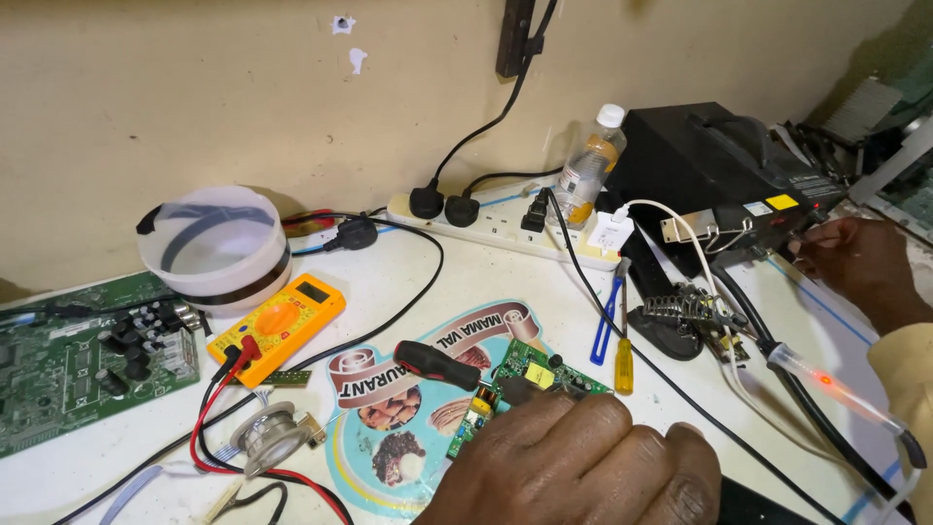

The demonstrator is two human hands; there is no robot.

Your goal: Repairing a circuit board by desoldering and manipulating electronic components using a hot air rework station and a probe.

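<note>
My left hand lay loosely curled, pinning the small green circuit board to the tabletop. My right hand pinched a control on the black unit. The lit soldering iron lay unused; soldering looked pending.

My one head camera looked steeply down and forward at the white workbench, close, facing the wall.

Beige plastered wall, scuffed, white worktop below, even light
</note>
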